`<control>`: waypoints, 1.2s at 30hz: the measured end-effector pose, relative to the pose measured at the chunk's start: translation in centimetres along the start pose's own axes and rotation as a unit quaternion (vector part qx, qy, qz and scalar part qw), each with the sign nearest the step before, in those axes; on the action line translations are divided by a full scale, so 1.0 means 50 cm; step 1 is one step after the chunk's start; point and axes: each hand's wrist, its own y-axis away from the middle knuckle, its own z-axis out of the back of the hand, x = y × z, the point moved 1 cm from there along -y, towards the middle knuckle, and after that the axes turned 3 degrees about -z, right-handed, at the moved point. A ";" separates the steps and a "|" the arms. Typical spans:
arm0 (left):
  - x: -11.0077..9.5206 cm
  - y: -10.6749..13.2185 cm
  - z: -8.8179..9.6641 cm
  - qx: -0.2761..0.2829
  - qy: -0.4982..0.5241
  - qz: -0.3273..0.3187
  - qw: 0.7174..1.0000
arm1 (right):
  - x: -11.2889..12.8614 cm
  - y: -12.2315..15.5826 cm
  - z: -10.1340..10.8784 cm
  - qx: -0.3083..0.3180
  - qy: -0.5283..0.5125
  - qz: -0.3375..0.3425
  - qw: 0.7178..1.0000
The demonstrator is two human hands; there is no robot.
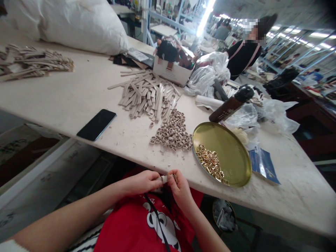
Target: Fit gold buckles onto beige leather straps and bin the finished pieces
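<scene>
At the table's front edge my left hand is closed, pinching one end of a short pale strap. My right hand pinches the other end, and a small gold-coloured piece seems to show at its fingertips. The fingers hide most of both. Just beyond my hands lies a heap of small beige loops. Behind it spreads a pile of flat beige strips. To the right a round gold tray holds a mound of small gold metal buckles.
A black phone lies left of the strips. Farther back are a white box, a dark brown bottle and plastic bags. A blue booklet lies right of the tray. Another person stands beyond the table.
</scene>
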 end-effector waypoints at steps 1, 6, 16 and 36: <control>-0.003 0.005 0.002 0.007 -0.002 -0.004 1.000 | 0.001 0.002 -0.001 -0.006 0.002 0.001 1.000; -0.007 0.014 -0.001 -0.020 -0.011 0.010 1.000 | 0.003 0.006 -0.011 -0.014 0.002 0.020 1.000; -0.012 0.025 -0.014 0.003 -0.085 -0.038 0.996 | 0.006 0.024 -0.003 0.027 0.050 0.053 0.997; -0.078 0.039 0.021 -0.082 -0.238 -0.097 0.963 | 0.035 -0.012 -0.006 0.030 -0.012 0.134 0.990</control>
